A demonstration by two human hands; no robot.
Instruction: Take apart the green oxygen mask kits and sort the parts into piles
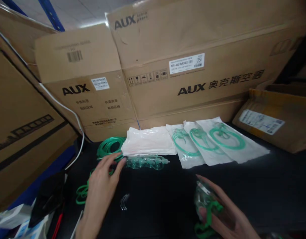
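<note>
My left hand [105,176] is at the near side of a coil of green tubing [110,146], thumb and fingers apart. Its thumb tip comes close to the left end of a row of clear greenish plastic pieces [145,162]; whether it touches them I cannot tell. Beside the wrist lie green elastic straps [82,194], partly hidden by the hand. To the right, my right hand [224,205] is closed around a clear oxygen mask [201,196] with a green strap [209,217] hanging from it. Several thin metal strips [124,201] lie on the black table between my hands.
Behind the tubing is a stack of white pouches [149,141]. Several packed pouches with green tubing [226,139] overlap at the back right. Large cardboard boxes [155,99] wall off the back; a smaller open carton [274,119] stands right. A dark cloth-like item [49,196] lies left.
</note>
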